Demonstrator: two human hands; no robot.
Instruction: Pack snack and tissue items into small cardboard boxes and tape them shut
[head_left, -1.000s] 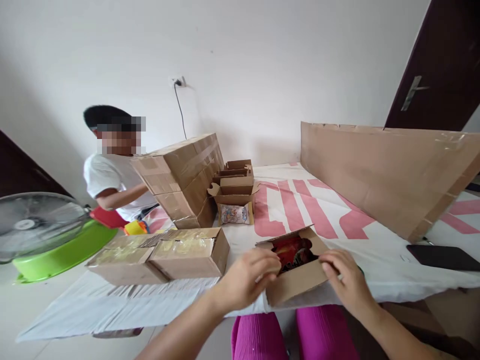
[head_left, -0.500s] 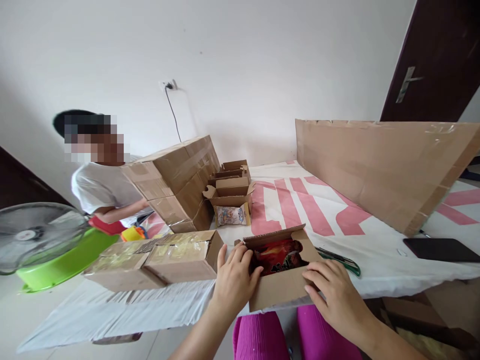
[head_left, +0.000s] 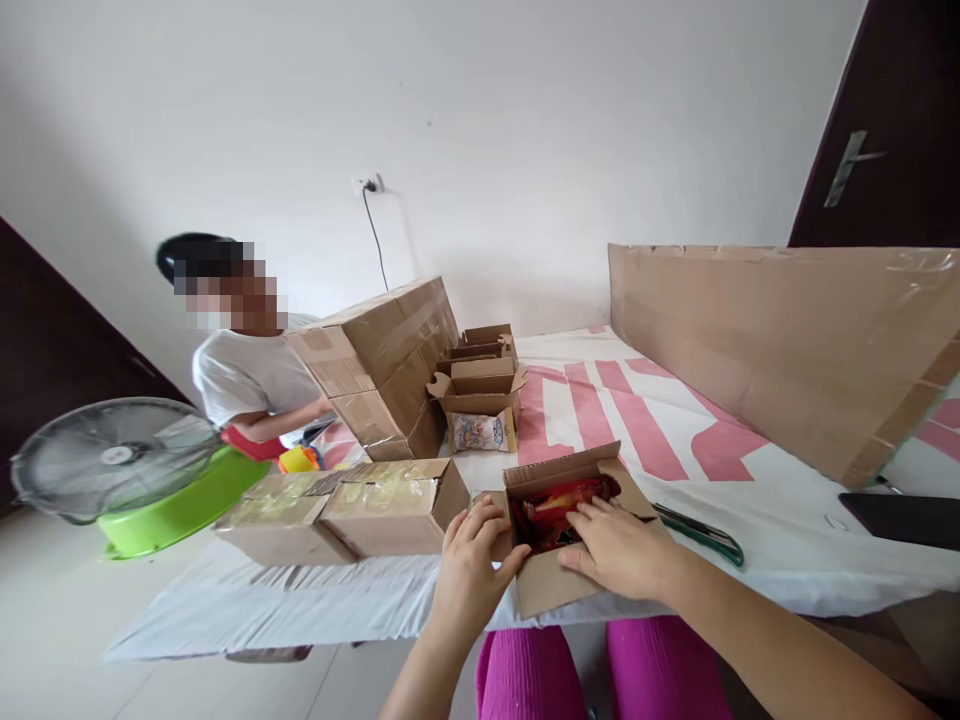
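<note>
A small open cardboard box (head_left: 551, 590) stands at the table's front edge with its flaps folded out. Inside lies a shiny red packet (head_left: 551, 510) with dark printing. My left hand (head_left: 480, 560) holds the box at its left side, fingers over the left flap and thumb by the front corner. My right hand (head_left: 619, 550) reaches in from the right, fingers stretched out and pressing on the red packet, which they partly cover. Just right of the box lies a green utility knife (head_left: 701, 533).
Taped cartons (head_left: 390, 510) sit to the left, with a taller stack (head_left: 375, 360) behind. Open boxes (head_left: 484, 385) and a snack packet (head_left: 480, 432) stand beyond. A large cardboard panel (head_left: 765, 340) and a black phone-like slab (head_left: 900, 520) are right. A person (head_left: 255, 375) sits left, near a fan (head_left: 112, 455).
My right hand has moved left from the box's right front corner onto the red packet inside. My left hand stays at the left flap. The view has shifted slightly left.
</note>
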